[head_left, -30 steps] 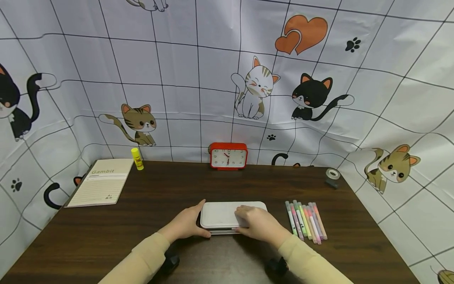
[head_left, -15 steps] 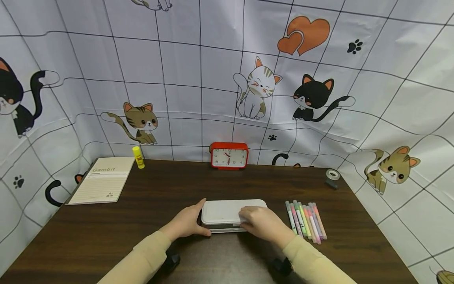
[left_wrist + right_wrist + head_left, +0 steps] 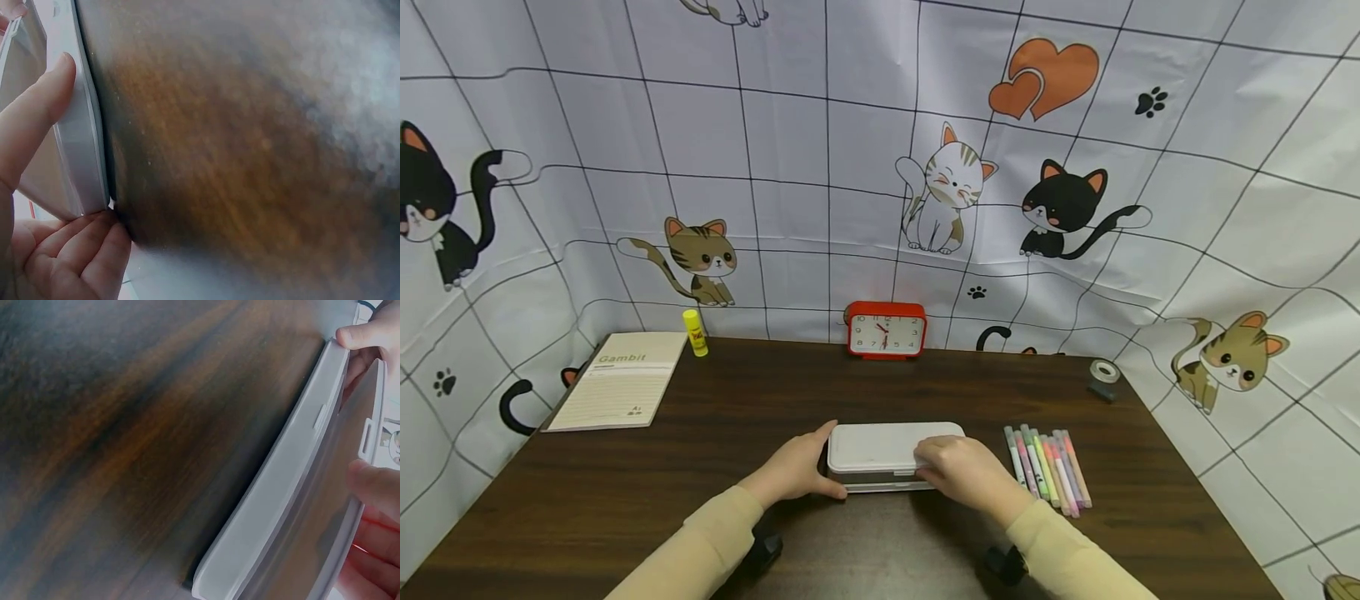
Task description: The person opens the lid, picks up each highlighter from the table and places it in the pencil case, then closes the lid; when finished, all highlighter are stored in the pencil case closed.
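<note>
A white pencil case lies lengthwise before me on the dark table, its lid tilted up from the base along the front. My left hand grips the left end; in the left wrist view its thumb presses the front wall while the other fingers curl at the end. With my right hand I hold the lid's front edge, the thumb under the rim beside the latch tab. What lies inside the case is hidden.
Several pastel markers lie in a row right of the case. Farther back are a red clock, a notebook, a yellow glue stick and a tape roll. A cat-print cloth hangs behind the table.
The lid's front edge has risen, widening the gap above the base. My right hand has shifted slightly right with it; the left hand keeps its place on the case.
</note>
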Available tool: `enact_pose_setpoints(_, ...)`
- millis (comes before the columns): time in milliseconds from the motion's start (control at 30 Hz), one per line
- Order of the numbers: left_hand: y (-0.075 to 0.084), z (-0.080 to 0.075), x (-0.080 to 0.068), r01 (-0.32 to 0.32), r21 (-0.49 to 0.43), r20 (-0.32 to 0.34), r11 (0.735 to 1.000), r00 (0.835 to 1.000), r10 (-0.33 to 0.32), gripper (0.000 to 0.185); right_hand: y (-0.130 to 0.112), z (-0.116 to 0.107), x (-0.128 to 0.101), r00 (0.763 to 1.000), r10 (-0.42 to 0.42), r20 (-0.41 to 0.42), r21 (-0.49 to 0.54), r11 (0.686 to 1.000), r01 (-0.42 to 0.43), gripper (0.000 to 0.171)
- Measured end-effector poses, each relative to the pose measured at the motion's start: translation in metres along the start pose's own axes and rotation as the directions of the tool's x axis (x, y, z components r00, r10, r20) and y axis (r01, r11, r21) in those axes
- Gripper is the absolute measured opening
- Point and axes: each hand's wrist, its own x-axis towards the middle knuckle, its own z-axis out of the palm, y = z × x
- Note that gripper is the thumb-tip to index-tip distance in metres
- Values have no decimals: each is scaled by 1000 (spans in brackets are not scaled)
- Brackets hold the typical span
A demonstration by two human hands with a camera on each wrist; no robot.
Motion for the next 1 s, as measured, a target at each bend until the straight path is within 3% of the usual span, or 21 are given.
enact_pose_setpoints(333,-2,2,1,11,-4,3,1000,1000,-11,109,4,-3,-3,999,39,-28,16,999,-39,14)
enact_pose_setpoints(667,-3,-1,2,14,-22,14,1000,1000,-14,109,6,-4,-3,997,11,-73,13,1000,-11,12)
enact_pose_setpoints(1000,-5,1,2,12,-46,0,999,1000,-12,110,9,-9,1,994,32,-107,-10,999,-33,12)
